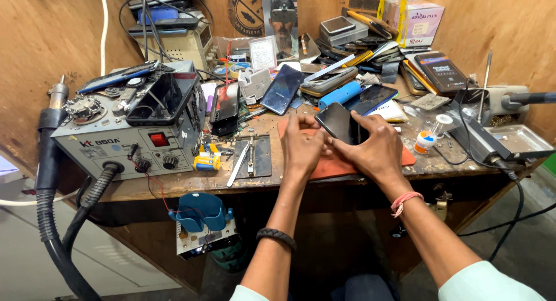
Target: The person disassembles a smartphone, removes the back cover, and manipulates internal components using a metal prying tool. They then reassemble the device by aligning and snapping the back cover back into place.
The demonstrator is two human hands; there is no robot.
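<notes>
Both hands close around a dark phone [337,121], which stands tilted on its edge above the orange mat [341,165] near the middle of the bench. The left hand [302,146] presses its fingers against the left side of the phone, thumb raised toward the top. The right hand [375,147] covers the right side and lower corner with bent fingers; whether the thumb sits behind the phone is hard to tell from this angle.

Just left of the mat lies a small metal holder plate [251,156] with a tool across it, and beside that a little yellow and blue bottle [207,160]. Farther left stands the grey hot-air station [130,133], its thick black hose [49,220] hanging over the near edge. Behind the phone lie a blue cylinder [340,95] and several other phones, one dark blue [282,89]. To the right stand a small white bottle [427,141] and a metal tray [518,140].

The near edge of the wooden bench [174,185] runs just below the wrists. Open room is little: only the mat itself is bare. Both forearms reach up from the near side, converging; the left wrist carries a black band [277,238], the right a pink one [403,201].
</notes>
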